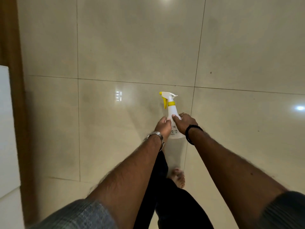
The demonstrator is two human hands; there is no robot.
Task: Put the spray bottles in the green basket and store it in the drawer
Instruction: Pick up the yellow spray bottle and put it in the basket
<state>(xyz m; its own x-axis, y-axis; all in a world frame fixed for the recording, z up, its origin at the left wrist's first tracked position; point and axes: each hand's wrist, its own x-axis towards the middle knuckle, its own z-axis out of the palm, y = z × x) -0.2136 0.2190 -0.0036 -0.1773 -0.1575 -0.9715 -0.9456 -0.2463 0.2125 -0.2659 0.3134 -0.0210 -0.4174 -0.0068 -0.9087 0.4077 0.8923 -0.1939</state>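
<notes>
A white translucent spray bottle (172,111) with a yellow trigger and collar is held upright above the tiled floor in the middle of the view. My right hand (184,123), with a ring and a black wristband, is wrapped around the bottle's body from the right. My left hand (163,126), with a metal watch on the wrist, rests against the bottle's left side with its fingers curled. The green basket and the drawer are not in view.
Glossy beige floor tiles (132,47) fill the view. A brown wooden panel (14,80) and a white surface (6,129) run along the left edge. My dark trouser legs and a bare foot (179,178) are below the hands.
</notes>
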